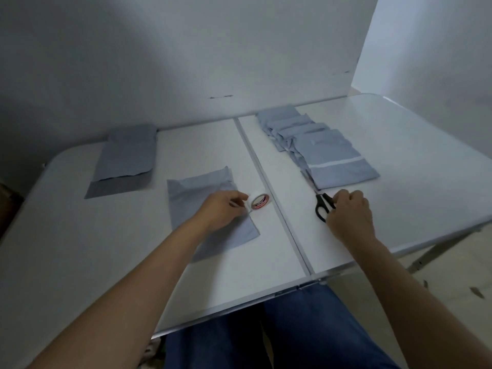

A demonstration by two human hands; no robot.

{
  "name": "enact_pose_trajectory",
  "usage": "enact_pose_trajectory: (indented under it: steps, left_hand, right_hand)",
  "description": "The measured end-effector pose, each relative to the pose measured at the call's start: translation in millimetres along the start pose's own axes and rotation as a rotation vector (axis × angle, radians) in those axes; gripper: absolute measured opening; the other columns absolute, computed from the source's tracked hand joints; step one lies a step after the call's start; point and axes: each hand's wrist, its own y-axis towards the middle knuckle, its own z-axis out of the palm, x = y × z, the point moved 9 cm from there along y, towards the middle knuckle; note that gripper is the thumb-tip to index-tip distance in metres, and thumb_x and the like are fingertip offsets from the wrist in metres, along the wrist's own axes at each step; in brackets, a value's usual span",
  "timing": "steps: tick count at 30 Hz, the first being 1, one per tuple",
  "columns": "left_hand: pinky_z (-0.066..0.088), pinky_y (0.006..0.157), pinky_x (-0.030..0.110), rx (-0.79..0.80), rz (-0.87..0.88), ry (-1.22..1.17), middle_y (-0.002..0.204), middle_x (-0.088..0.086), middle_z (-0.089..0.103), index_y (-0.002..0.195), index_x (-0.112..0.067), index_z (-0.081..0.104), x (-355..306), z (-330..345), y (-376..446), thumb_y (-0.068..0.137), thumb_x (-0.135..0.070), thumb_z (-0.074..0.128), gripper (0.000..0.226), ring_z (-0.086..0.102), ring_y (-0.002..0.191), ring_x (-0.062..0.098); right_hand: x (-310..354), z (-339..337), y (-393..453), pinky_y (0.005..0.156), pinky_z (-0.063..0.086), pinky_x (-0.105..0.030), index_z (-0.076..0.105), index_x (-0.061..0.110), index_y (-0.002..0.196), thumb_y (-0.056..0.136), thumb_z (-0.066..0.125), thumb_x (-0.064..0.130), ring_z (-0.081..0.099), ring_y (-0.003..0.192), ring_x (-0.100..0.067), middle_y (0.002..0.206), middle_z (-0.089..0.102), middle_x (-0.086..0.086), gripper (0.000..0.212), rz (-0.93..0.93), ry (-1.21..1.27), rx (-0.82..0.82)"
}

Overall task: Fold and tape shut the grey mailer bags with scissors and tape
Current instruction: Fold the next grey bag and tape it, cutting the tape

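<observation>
The person sits at a white folding worktop (pixel 111 262) with both bare arms stretched out over it. The left hand (pixel 221 209) lies on a grey mailer bag (pixel 191 198) spread flat near the middle seam, its fingers (pixel 237 199) curled and pinching what looks like the loose end of a tape roll (pixel 259 202), which stands just beside the bag's right edge. Across the seam, the right hand (pixel 348 211) has its fingers curled onto the black handles of the scissors (pixel 323 205), which lie flat on the worktop. Just beyond the scissors sits an overlapping row of folded mailer bags (pixel 319 145), running back toward the wall. At the far left, a flat pile of unfolded bags (pixel 125 158) lies well apart from the rest.
</observation>
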Motion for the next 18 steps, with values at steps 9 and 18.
enact_pose_trajectory:
  steps: [9,18]
  left_hand:
    - [0.046,0.084,0.019,-0.013,-0.033,-0.052,0.098,-0.002,0.068,0.114,-0.015,0.069,-1,-2,-7,0.086,-0.011,0.068,0.029,0.058,0.082,0.008]
    - [0.038,0.075,0.006,-0.170,0.034,0.080,0.102,-0.006,0.068,0.107,-0.018,0.072,2,-17,-25,0.090,-0.013,0.064,0.020,0.061,0.091,0.008]
  right_hand:
    - [11,0,-3,0.071,0.039,-0.031,0.048,0.008,0.106,0.091,0.057,0.028,0.053,0.091,-0.027,0.107,0.055,-0.012,0.027,-0.018,-0.094,0.163]
    - [8,-1,-3,0.081,0.049,-0.035,0.052,0.009,0.119,0.086,0.066,0.020,0.061,0.093,-0.028,0.112,0.062,-0.012,0.037,0.158,0.296,0.376]
